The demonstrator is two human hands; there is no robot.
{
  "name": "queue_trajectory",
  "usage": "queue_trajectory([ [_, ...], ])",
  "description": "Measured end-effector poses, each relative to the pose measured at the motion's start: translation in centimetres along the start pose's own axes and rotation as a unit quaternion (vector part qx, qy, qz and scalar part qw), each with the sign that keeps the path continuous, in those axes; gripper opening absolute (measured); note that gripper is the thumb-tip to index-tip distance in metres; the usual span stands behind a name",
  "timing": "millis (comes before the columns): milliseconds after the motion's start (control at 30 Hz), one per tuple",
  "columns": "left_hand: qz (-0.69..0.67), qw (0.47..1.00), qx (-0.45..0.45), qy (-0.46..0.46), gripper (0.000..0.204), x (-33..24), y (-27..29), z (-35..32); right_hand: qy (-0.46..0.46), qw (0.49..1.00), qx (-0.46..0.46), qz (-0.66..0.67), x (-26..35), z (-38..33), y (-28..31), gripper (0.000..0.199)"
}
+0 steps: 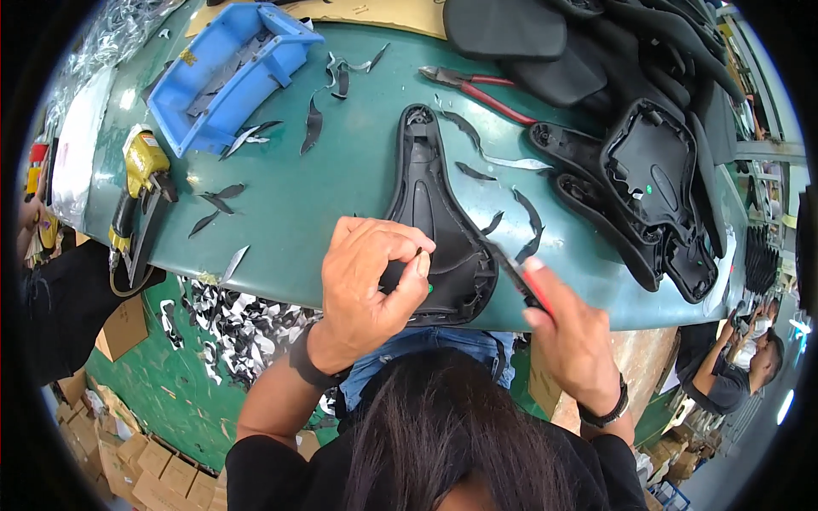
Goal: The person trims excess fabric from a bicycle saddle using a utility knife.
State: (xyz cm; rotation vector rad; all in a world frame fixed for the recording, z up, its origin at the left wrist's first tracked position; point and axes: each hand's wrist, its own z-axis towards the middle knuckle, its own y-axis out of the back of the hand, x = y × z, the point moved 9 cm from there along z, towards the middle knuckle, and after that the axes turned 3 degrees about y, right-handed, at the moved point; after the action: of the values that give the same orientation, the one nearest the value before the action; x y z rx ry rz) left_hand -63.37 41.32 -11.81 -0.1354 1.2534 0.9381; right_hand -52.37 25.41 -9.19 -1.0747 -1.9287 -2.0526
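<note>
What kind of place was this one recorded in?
Most likely a bicycle-saddle assembly workshop: an upturned black saddle lies on a green workbench under the hands, more saddles are stacked at the right, and black trimmed scraps litter the floor.

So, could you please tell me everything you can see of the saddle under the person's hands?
The black saddle lies underside up on the green table, narrow nose pointing away, wide rear at the near edge. Its covering wraps over the rim. The left hand pinches the rear edge; the right hand holds a red-handled tool to its right side.
</note>
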Motion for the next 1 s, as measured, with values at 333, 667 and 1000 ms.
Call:
queue_trajectory([
  [333,-0.136,0.934,0.033,0.330,0.041,6.8,-0.7,-0.4,-0.003,0.998,-0.059,0.015,-1.8,-2.8,-2.5,0.057],
  [667,-0.197,0.899,-0.024,0.390,0.039,7.4,-2.6,-0.4,0.020,0.997,-0.069,0.026,-3.7,-3.9,-1.3,0.060],
  [1000,-0.149,0.877,0.023,0.456,0.026,8.3,-3.0,-0.4,0.085,0.992,0.034,-0.091,-5.1,-2.4,-3.2,0.067],
])
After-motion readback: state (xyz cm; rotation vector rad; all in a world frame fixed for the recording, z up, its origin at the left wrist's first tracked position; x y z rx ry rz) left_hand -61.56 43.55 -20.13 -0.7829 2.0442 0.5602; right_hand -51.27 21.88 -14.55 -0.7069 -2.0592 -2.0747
